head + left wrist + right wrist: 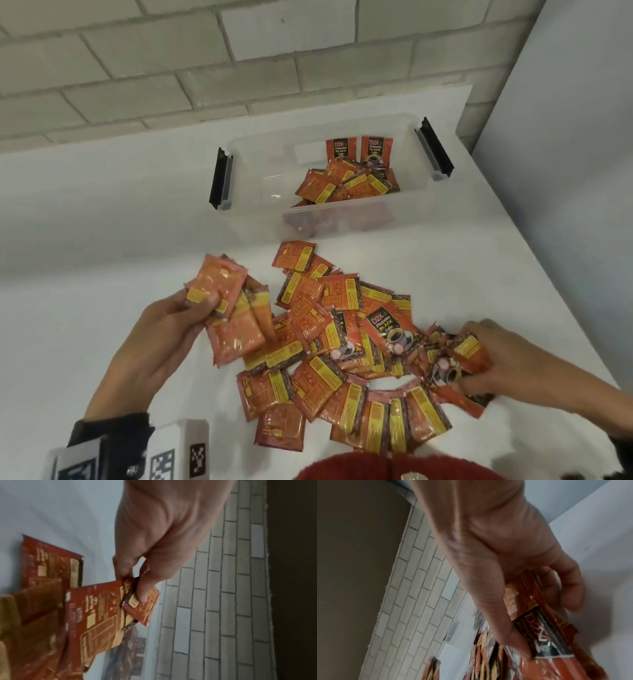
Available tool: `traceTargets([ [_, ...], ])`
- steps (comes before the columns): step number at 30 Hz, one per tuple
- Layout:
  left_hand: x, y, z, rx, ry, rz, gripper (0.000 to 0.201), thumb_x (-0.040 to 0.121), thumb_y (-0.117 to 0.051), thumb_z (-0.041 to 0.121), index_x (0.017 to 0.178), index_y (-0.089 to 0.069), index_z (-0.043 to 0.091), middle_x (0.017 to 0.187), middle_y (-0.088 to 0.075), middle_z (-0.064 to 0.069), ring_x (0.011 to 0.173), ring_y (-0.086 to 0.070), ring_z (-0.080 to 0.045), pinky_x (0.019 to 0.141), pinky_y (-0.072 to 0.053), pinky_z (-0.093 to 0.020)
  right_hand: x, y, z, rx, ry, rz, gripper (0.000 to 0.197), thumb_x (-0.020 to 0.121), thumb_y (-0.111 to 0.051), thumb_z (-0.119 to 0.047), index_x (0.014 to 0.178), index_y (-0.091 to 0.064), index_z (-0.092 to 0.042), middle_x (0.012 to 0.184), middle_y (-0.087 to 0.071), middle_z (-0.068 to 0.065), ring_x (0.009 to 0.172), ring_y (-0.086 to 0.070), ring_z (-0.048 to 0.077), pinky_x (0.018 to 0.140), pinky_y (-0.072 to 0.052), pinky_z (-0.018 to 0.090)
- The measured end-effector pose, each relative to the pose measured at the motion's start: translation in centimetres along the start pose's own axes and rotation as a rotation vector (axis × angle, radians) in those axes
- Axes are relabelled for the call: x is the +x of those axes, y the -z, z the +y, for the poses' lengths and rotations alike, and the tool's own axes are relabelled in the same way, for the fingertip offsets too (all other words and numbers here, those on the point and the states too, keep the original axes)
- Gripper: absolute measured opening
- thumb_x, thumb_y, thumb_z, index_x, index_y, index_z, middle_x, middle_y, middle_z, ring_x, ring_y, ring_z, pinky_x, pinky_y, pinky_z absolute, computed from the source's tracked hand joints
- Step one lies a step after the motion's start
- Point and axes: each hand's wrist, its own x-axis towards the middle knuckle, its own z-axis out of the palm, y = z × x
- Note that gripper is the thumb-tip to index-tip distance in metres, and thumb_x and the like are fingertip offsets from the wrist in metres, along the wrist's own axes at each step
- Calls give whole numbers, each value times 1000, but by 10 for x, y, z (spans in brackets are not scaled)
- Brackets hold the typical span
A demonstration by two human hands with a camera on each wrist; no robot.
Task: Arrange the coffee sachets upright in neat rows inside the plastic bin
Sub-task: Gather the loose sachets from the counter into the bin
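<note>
A big loose pile of orange coffee sachets (342, 349) covers the white table in front of me. My left hand (191, 315) grips a fanned bunch of sachets (229, 308) at the pile's left, thumb on top; the left wrist view shows the same hand (137, 588) pinching the bunch (102, 615). My right hand (486, 356) holds several sachets (462, 356) at the pile's right edge; in the right wrist view its fingers (518, 642) curl round a stack (544, 639). The clear plastic bin (260, 192) stands behind the pile, with two sachets upright (356, 149) at its back and several lying flat (346, 186).
The bin has black latches on its left (221, 183) and right (433, 150) ends. A brick wall (205, 61) runs behind the table, whose right edge (555, 274) slants close to my right hand. A marker-tagged wrist device (171, 455) sits on my left arm.
</note>
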Motion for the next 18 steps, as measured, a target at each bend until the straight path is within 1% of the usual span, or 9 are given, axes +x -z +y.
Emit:
traceTargets([
  [4, -4, 3, -22, 196, 55, 22, 15, 82, -67, 15, 86, -76, 4, 96, -75, -11, 99, -68, -26, 95, -46, -38, -6, 14, 3, 245, -32, 54, 39, 70, -84, -22, 97, -56, -20, 78, -72, -7, 71, -67, 6, 62, -47, 18],
  [6, -5, 3, -32, 323, 26, 94, 13, 84, -71, 22, 78, -77, 12, 88, -76, -3, 96, -68, -25, 91, -45, -38, -7, 24, 6, 328, -36, 96, 39, 70, -85, -20, 97, -57, -16, 78, -73, -6, 73, -69, 9, 67, -51, 27],
  [8, -4, 3, -39, 449, -19, 161, 14, 80, -75, 36, 79, -76, 21, 86, -75, 4, 101, -64, -25, 99, -41, -48, -8, 34, 4, 399, -31, 127, 42, 69, -85, -19, 99, -57, -15, 79, -74, -5, 73, -71, 10, 64, -49, 26],
  [10, -4, -1, -41, 476, -24, 157, 22, 75, -75, 42, 88, -73, 25, 91, -73, 3, 99, -64, -25, 97, -44, -50, -10, 42, -2, 489, 2, 125, 56, 56, -89, -28, 102, -60, -14, 82, -75, -1, 75, -72, 12, 64, -49, 25],
  [13, -5, -11, -38, 407, -5, 122, 21, 84, -72, 26, 102, -69, 16, 94, -72, -1, 92, -66, -24, 75, -49, -36, -10, 50, -14, 597, 82, 80, 91, 20, -91, -60, 98, -72, -16, 91, -76, 4, 85, -73, 19, 71, -53, 29],
  [14, -5, -13, -37, 398, -1, 111, 21, 84, -70, 23, 103, -69, 14, 94, -71, -2, 90, -66, -23, 70, -48, -32, -9, 50, -20, 613, 109, 41, 84, 25, -92, -59, 96, -76, -17, 95, -76, 5, 89, -73, 21, 76, -53, 31],
  [15, -6, -17, -35, 389, 0, 92, 21, 84, -68, 23, 103, -69, 12, 94, -72, -3, 88, -67, -22, 68, -47, -29, -6, 49, -25, 623, 132, -6, 64, 41, -92, -51, 95, -77, -18, 97, -76, 5, 92, -72, 22, 80, -53, 33],
  [17, -7, -22, -33, 370, 19, 48, 22, 83, -67, 24, 101, -69, 12, 91, -74, -3, 82, -70, -18, 69, -49, -28, 0, 40, -35, 626, 147, -90, 29, 69, -79, -24, 97, -76, -16, 100, -75, 5, 96, -71, 22, 85, -52, 34],
  [18, -7, -24, -31, 353, 34, 25, 21, 83, -66, 24, 100, -69, 12, 89, -75, -2, 80, -71, -16, 71, -50, -28, 3, 32, -38, 602, 146, -120, 25, 76, -74, -17, 101, -74, -15, 101, -75, 3, 96, -71, 20, 84, -52, 32],
])
